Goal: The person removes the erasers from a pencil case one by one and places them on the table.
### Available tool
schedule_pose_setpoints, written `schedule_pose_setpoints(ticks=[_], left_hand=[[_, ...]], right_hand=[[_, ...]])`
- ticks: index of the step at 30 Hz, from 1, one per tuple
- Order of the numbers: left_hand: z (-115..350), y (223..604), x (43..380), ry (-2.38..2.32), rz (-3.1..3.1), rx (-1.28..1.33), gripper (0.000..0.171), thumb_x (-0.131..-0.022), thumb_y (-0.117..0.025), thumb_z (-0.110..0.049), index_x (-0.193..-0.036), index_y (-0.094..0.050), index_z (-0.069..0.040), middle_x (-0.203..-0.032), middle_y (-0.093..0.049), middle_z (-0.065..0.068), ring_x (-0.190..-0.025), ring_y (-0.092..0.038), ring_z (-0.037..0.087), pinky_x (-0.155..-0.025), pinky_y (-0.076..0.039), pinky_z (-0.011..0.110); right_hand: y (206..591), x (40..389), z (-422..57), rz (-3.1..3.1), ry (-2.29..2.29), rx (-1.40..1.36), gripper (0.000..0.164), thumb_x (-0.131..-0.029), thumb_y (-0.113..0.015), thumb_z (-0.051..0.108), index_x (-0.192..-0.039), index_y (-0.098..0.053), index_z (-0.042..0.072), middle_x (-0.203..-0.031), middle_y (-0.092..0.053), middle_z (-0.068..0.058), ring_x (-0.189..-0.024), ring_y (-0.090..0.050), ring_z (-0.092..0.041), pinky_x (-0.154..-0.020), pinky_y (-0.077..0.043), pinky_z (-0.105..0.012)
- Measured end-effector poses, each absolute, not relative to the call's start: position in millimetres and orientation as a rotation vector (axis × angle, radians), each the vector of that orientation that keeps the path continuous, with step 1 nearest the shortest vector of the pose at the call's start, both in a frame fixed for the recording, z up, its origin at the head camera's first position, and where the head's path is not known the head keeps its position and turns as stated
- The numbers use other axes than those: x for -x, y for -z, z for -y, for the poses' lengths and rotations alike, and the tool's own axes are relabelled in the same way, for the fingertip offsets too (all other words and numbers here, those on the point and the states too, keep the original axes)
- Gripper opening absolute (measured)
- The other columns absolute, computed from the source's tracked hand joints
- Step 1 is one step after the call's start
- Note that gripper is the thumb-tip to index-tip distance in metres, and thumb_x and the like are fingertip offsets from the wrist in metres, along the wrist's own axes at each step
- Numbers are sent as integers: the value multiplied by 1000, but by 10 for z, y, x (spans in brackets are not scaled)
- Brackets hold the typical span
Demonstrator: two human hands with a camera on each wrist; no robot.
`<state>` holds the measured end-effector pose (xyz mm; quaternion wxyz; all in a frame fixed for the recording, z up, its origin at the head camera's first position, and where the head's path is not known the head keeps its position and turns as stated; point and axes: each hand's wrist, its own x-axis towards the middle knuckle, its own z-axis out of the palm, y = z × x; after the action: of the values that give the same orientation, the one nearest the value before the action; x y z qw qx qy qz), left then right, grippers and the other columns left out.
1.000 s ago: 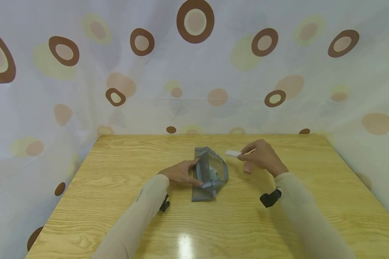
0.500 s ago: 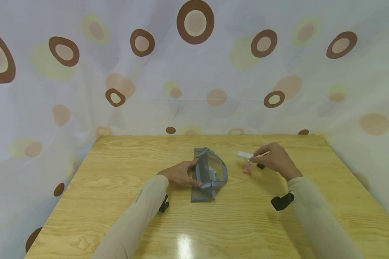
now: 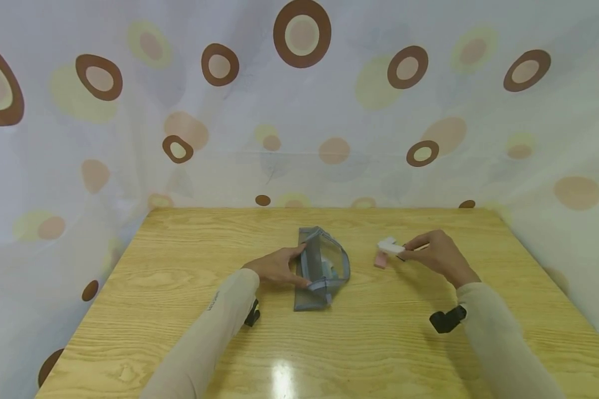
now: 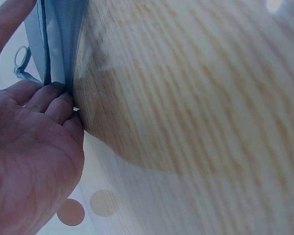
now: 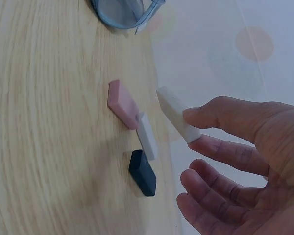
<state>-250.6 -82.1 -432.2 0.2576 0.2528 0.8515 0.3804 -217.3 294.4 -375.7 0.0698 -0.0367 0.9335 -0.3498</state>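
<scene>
A grey-blue mesh zip pouch [image 3: 310, 300] lies mid-table with its mouth spread; light-blue pieces [image 3: 331, 270] show inside. My left hand [image 3: 275, 266] holds the pouch by its rim, thumb and fingers set apart along the mouth. In the left wrist view its curled fingertips [image 4: 59, 105] are right at the zipper edge. To the right, my right hand [image 3: 441, 256] pinches a white eraser [image 5: 174, 112] between thumb and forefinger, above the table. Below it lie a pink eraser [image 5: 122, 103], a second white eraser [image 5: 146, 136] and a black eraser [image 5: 142, 173], close together.
The wooden table [image 3: 219, 227] ends at a dotted cloth [image 3: 299, 166] that hangs behind it and along both sides. Black wrist cameras [image 3: 448, 320] sit under the sleeves.
My right hand has moved right and toward me with the white eraser, away from the pouch and over the other erasers. The left hand and pouch stay in place.
</scene>
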Motion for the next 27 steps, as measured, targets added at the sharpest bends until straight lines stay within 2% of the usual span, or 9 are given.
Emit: schedule_pose_setpoints(ticks=[5,14,27], left_hand=[[821,4306,2499,-1040,-2299,-672,105,-87,-82,-28,-163,-12,-6,-167,-16,16,-154,-15,30,-123,-22,45],[831,4310,2502,-1034,-2299,-682,105,-88,-82,-29,-163,-12,-6,-167,-16,15,-154,-15,30,-122,-23,46],[827,4329,2514,-1028,-2296,-690,106,-88,-82,-30,-163,-11,-6,-167,-15,16,-154,-15,30,-122,-23,46]], right_hand=[[3813,2130,-3017,-2808,1053,112,38,-90,-78,28,-109,-76,-5,-131,-59,-33,-108,-61,-42,-80,-54,-48],[3894,2087,-3100,-2796,1053,121,35,-91,-76,24,-110,-75,-7,-129,-60,-34,-115,-58,-49,-88,-53,-58],[4013,2046,-3158,-2767,1014,56,37,-91,-76,25,-111,-74,-6,-130,-59,-34,-117,-55,-51,-88,-52,-57]])
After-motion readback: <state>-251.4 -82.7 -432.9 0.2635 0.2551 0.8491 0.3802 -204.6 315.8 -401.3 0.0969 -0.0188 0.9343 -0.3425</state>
